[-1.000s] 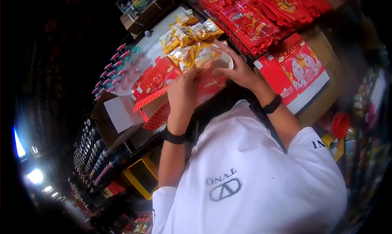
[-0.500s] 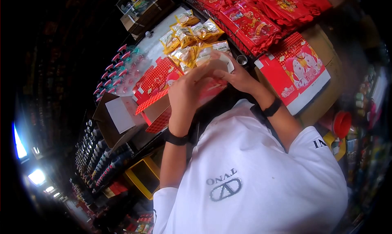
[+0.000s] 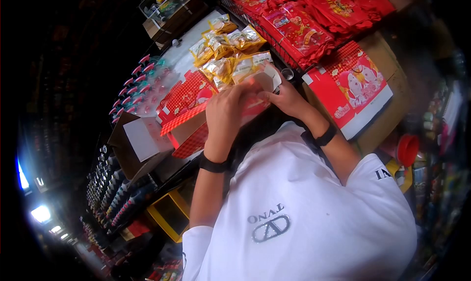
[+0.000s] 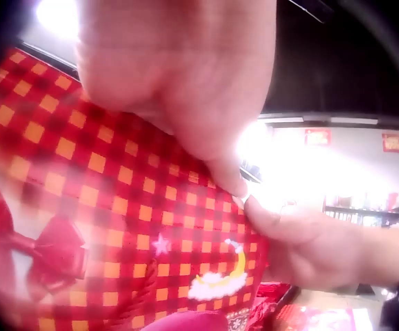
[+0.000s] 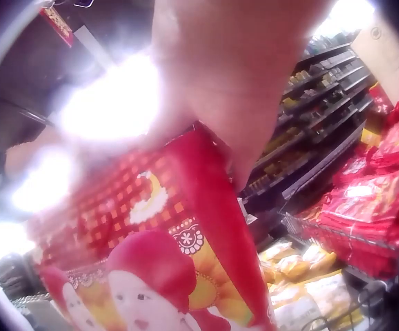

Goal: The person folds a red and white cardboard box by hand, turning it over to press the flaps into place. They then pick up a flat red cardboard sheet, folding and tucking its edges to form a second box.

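Observation:
Both hands hold a red checked cardboard gift box (image 4: pixel 141 227) printed with a moon and cartoon children. My left hand (image 3: pixel 224 112) grips its upper edge, palm over the rim in the left wrist view. At the box's other end, my right hand (image 3: pixel 289 97) pinches the corner, beside a raised white flap (image 3: pixel 273 77). In the left wrist view, the left fingertips meet the right thumb (image 4: pixel 265 217) at this corner. Just beyond the hands lie several yellow and silver snack packets (image 3: pixel 219 67). A flat red checked box (image 3: pixel 184 98) lies left of them.
Red printed bags (image 3: pixel 299 31) fill a wire basket at the upper right, above a red printed carton (image 3: pixel 355 87). Pink-topped pump bottles (image 3: pixel 135 87) stand in rows at left. An opened brown carton (image 3: pixel 121 142) sits nearer, above a yellow frame (image 3: pixel 169 215).
My right hand's fingers, spread over the packets a second ago, have drawn in around the box's corner and flap. The left hand has turned slightly over the same edge.

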Available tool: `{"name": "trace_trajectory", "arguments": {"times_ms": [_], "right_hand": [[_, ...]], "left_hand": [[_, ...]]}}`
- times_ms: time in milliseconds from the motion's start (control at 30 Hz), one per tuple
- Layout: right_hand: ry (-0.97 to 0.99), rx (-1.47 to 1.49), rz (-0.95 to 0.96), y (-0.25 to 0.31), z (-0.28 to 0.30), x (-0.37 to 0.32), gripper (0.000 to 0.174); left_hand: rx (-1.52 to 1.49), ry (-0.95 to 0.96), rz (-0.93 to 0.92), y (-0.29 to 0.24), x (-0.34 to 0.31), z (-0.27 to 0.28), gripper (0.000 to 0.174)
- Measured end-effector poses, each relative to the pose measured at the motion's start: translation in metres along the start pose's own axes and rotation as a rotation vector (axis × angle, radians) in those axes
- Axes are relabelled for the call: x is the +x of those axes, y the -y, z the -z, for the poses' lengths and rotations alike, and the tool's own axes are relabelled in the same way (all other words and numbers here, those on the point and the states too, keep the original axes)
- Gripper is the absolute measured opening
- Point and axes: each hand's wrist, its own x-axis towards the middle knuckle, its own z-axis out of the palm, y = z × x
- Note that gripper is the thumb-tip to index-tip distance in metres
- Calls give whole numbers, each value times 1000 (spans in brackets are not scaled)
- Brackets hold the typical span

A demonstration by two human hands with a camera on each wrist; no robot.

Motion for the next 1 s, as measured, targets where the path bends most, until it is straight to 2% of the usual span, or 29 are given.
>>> {"name": "trace_trajectory", "arguments": {"times_ms": [133, 233, 333, 433, 533, 633, 733, 833, 933, 1000], "right_hand": [[6, -152, 2, 3, 0, -1, 82], [-83, -242, 89, -4, -5, 0, 76], [-119, -264, 96, 0, -5, -2, 76], [-272, -384, 157, 10, -13, -9, 64], [-394, -320, 173, 15, -15, -15, 50], [-408, -329, 82, 30, -18, -18, 43], [-300, -363, -70, 56, -19, -19, 43], [-231, -509, 193, 43, -19, -17, 45], [-238, -567, 246, 35, -23, -16, 45], [-240, -457, 160, 38, -23, -17, 46]], "left_hand": [[-25, 27, 39, 1, -3, 5, 23], [-18, -9, 53, 2, -3, 2, 21], [7, -37, 67, -1, -4, -3, 18], [-1, -47, 91, -7, -4, -3, 18], [-44, -69, 106, -7, -5, -5, 19], [-65, -89, 114, -9, -5, -6, 22], [-51, -86, 121, -11, -4, -3, 23], [-16, -59, 104, -9, -5, -8, 23], [28, -43, 131, -12, -6, -10, 23], [36, -34, 160, -14, -6, -9, 22]]}}
